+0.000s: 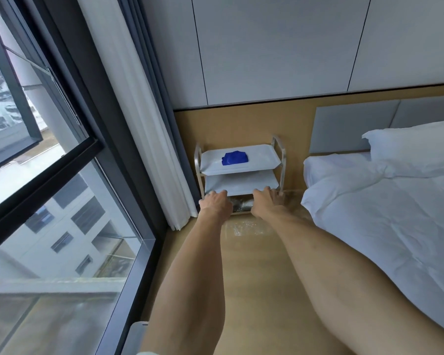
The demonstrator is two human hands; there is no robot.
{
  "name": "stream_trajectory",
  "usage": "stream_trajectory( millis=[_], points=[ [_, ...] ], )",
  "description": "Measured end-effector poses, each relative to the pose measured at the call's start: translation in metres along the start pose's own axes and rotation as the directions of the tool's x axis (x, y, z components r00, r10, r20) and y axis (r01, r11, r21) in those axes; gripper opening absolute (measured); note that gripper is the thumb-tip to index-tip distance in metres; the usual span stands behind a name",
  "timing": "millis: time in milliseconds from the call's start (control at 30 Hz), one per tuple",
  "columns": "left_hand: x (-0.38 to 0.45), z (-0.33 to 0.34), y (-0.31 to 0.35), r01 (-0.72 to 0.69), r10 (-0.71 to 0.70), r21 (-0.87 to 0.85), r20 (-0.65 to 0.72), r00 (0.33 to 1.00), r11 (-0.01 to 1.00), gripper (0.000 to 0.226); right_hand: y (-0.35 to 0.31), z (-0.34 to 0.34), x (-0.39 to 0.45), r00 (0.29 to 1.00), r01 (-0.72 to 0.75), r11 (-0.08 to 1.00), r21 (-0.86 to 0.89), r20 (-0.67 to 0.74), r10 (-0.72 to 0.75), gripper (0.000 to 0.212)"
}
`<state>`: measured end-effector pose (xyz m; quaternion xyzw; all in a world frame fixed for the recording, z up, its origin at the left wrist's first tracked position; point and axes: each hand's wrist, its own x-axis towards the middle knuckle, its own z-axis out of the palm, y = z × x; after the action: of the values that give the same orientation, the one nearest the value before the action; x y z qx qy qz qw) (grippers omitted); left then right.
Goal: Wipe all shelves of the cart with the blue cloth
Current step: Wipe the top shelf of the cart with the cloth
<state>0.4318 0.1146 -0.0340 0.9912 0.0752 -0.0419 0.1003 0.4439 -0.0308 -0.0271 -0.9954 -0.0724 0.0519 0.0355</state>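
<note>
A small white cart (260, 155) with a metal frame stands against the wooden wall between the curtain and the bed. A crumpled blue cloth (235, 158) lies on its top shelf, left of centre. The middle shelf (241, 181) is bare white. Both my arms stretch forward. My left hand (215, 204) grips the front edge of the middle shelf at its left end. My right hand (267, 199) grips the same edge at its right end. The bottom shelf is mostly hidden behind my hands; only a dark shiny strip shows between them.
A white curtain (149, 124) hangs close on the cart's left, beside a large window (49, 175). A bed (382, 206) with white bedding and a pillow (415, 147) fills the right. Wooden floor (254, 265) runs between window and bed.
</note>
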Motion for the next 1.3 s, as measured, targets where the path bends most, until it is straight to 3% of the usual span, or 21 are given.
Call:
stream_trajectory(
  millis=[600, 867, 1300],
  points=[
    [0.33, 0.003, -0.018, -0.053, 0.049, 0.056, 0.062, 0.997, 0.997, 0.038, -0.022, 0.018, 0.328, 0.998, -0.054, 0.998, -0.04, -0.011, 0.054, 0.036],
    [0.495, 0.012, -0.024, 0.028, -0.034, 0.067, 0.088, 0.996, 0.997, 0.043, -0.024, 0.032, 0.507, 0.999, 0.01, 1.0, -0.009, 0.041, -0.009, 0.035],
    [0.717, 0.033, -0.048, 0.067, -0.07, 0.028, 0.154, 0.986, 0.997, 0.042, -0.036, 0.05, 0.732, 0.993, 0.024, 1.0, 0.014, 0.115, -0.026, 0.025]
  ],
)
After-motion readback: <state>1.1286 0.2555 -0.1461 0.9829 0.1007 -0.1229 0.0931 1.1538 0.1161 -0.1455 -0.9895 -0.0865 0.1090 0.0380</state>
